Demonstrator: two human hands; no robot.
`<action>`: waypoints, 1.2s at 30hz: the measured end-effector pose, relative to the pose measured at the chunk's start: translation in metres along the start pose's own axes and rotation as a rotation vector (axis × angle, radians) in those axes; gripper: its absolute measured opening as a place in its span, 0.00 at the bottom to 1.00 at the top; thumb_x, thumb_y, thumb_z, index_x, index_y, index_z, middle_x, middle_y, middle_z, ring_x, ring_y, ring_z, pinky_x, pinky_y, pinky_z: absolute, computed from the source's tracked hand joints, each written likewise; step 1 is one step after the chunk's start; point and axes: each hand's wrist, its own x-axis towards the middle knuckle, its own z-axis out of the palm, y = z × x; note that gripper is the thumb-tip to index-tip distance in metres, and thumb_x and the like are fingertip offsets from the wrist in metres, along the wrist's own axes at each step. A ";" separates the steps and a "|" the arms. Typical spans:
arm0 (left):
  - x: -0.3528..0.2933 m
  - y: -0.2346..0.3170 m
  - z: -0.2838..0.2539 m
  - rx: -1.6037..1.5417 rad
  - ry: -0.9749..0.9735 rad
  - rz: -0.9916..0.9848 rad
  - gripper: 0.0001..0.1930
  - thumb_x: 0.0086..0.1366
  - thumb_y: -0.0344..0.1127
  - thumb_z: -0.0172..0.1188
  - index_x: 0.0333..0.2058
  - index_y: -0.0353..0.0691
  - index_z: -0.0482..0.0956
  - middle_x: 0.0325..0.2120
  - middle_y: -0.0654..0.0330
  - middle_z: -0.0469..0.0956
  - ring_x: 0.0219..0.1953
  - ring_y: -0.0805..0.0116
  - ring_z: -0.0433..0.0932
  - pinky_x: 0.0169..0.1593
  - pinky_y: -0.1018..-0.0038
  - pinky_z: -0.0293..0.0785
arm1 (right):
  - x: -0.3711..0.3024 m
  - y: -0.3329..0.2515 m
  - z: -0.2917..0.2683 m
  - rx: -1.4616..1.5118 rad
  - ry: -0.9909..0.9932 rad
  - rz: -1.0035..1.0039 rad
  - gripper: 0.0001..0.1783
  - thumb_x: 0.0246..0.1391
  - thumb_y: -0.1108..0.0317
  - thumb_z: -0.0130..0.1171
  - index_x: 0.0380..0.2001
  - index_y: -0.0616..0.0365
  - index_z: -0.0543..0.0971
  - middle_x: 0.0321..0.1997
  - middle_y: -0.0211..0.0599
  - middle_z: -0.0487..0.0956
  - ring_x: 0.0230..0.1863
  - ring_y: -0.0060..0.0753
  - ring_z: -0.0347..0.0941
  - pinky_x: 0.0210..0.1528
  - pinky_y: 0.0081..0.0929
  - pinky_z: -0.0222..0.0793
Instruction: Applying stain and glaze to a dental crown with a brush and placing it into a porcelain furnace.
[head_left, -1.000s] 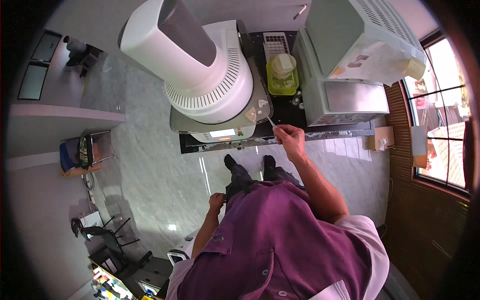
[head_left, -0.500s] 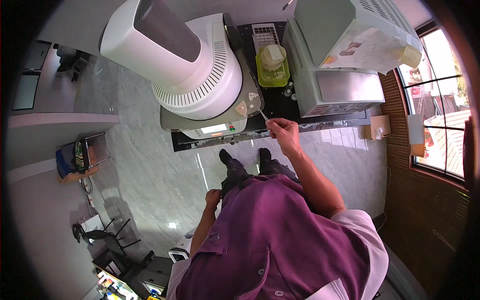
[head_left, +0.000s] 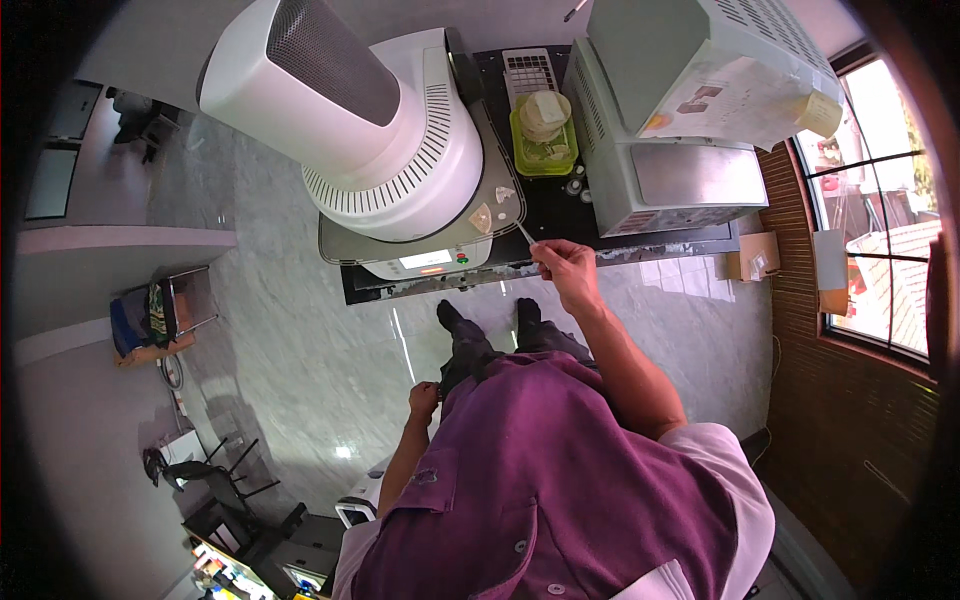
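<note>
The right hand pinched a thin metal tool beside the round white machine; the left hand hung loosely curled, holding nothing.

- Thin pale rod-like tool: slender and straight, tilted, its lower end pinched in the right hand, its upper end reaching up-left onto the grey tray of the white domed machine.
- Small pale pieces: two light, flattish bits (exact shape too small to tell) lying on that grey tray, just beside the tool's tip, at the machine's right-hand front.
</note>
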 end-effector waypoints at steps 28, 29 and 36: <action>-0.021 0.030 -0.001 0.045 -0.026 -0.010 0.16 0.64 0.44 0.61 0.37 0.35 0.83 0.25 0.56 0.83 0.24 0.68 0.81 0.30 0.71 0.76 | 0.007 -0.004 -0.009 0.013 0.043 -0.047 0.09 0.52 0.69 0.67 0.31 0.65 0.84 0.25 0.30 0.79 0.23 0.18 0.70 0.26 0.20 0.66; -0.021 0.029 -0.001 0.004 -0.045 -0.016 0.15 0.64 0.44 0.61 0.35 0.35 0.84 0.25 0.56 0.83 0.25 0.68 0.81 0.31 0.71 0.77 | 0.005 -0.005 -0.007 -0.013 0.010 -0.032 0.08 0.52 0.69 0.67 0.31 0.65 0.84 0.25 0.30 0.79 0.23 0.18 0.70 0.26 0.20 0.66; -0.026 0.036 -0.009 0.333 -0.051 0.112 0.16 0.60 0.47 0.67 0.28 0.37 0.86 0.24 0.56 0.84 0.28 0.64 0.84 0.35 0.67 0.79 | 0.007 -0.002 -0.009 0.031 0.041 -0.040 0.08 0.52 0.69 0.67 0.30 0.65 0.84 0.24 0.30 0.79 0.23 0.17 0.69 0.25 0.19 0.65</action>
